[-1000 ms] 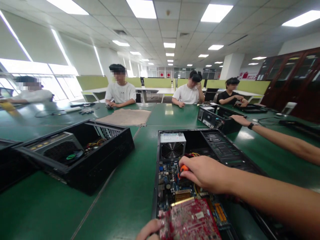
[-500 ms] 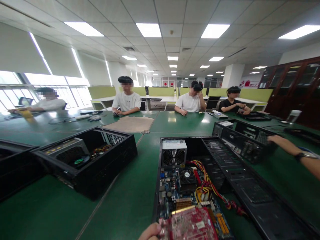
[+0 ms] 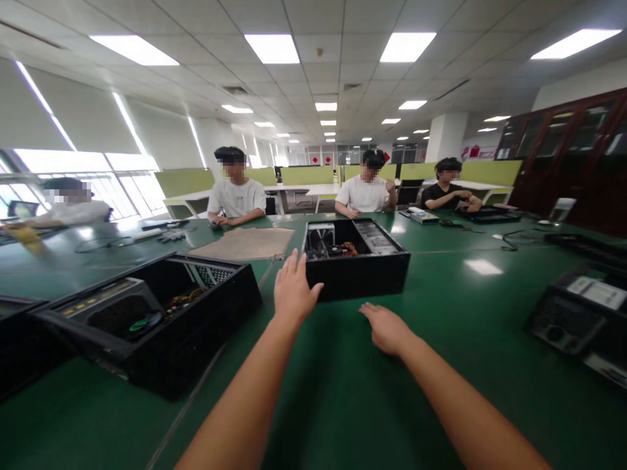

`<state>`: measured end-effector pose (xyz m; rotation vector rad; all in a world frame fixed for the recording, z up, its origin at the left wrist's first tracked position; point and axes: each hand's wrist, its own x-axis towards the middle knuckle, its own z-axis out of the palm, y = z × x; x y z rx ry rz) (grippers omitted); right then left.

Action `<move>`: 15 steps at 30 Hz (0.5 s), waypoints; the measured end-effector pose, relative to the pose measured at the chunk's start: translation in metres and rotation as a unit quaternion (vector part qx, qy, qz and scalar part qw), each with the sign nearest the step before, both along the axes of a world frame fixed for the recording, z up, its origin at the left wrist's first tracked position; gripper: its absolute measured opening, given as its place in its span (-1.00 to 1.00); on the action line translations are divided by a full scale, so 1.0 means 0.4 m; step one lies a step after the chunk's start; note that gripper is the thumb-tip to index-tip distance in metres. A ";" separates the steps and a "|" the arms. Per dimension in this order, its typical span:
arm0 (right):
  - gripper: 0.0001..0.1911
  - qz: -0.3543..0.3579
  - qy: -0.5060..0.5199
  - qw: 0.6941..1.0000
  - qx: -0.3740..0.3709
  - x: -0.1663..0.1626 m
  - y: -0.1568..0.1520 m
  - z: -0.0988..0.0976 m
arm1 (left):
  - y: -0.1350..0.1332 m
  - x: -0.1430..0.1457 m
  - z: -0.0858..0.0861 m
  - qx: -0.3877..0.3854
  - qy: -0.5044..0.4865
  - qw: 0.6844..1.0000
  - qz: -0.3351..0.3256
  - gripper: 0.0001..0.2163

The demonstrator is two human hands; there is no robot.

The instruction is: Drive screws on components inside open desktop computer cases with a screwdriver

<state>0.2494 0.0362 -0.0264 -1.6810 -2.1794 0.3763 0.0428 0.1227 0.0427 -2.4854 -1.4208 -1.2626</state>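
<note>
A black computer case [image 3: 360,277] lies with its top side uncovered on the green table, in the middle of the head view. A power supply, a fan and red-yellow cables show inside it. My left hand [image 3: 295,287] is at the case's near left corner, fingers spread and thumb out, holding nothing. Just short of the near wall is my right hand [image 3: 389,328], low over the table and apart from the case. Its fingers point left, stretched out, with nothing visible in them.
Another uncovered computer case [image 3: 196,320] stands at left, with part of a further one [image 3: 24,346] beyond it. A case with a white label [image 3: 582,320] is at the right edge. Cardboard [image 3: 245,243] lies behind. Several people sit across the table.
The computer case in front of me has moved away across the table. My left hand has left the red circuit board; both hands now reach forward. The right-hand case and another person's hand moved rightward.
</note>
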 end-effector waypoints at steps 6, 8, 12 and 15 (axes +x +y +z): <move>-0.57 0.028 -0.032 0.999 0.000 -0.086 -0.058 -0.049 | -0.096 0.032 -0.119 -0.041 0.029 0.994 -0.092 -0.42; -0.60 0.013 -0.039 0.999 0.003 -0.099 -0.094 -0.058 | -0.140 0.014 -0.176 -0.066 0.022 0.992 -0.105 -0.51; -0.71 -0.001 -0.066 0.996 -0.067 -0.130 -0.149 -0.093 | -0.177 -0.037 -0.275 -0.111 0.007 0.987 -0.120 -0.78; -0.84 0.042 -0.099 0.981 -0.163 -0.165 -0.190 -0.128 | -0.180 -0.069 -0.316 -0.118 0.001 0.981 -0.153 -0.84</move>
